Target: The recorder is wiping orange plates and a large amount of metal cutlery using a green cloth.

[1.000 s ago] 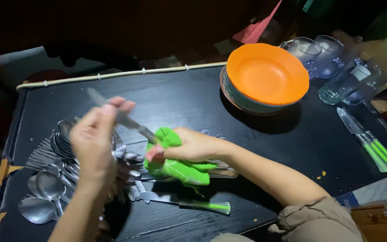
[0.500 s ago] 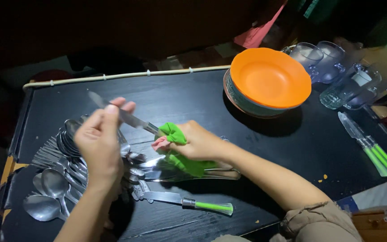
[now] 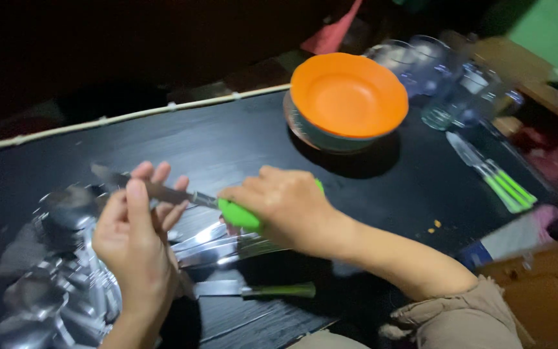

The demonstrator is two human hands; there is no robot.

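One head-worn view looks steeply down and forward from close above the black table point(image 3: 240, 139); both hands sit low in frame; the orange bowl point(image 3: 349, 95) lies farther off, upper right.

Plain matte black wooden table top point(image 3: 240, 142), pale cream cord point(image 3: 130, 116) along its far edge. Solid bright orange round plastic bowl point(image 3: 349, 94) at the table's far side. Beside it, clear bluish glass mugs point(image 3: 450, 90). Lime-green-handled steel knives point(image 3: 495, 174) near the table's right edge. Bright green cloth point(image 3: 240, 214); silvery grey spoons point(image 3: 53, 284).
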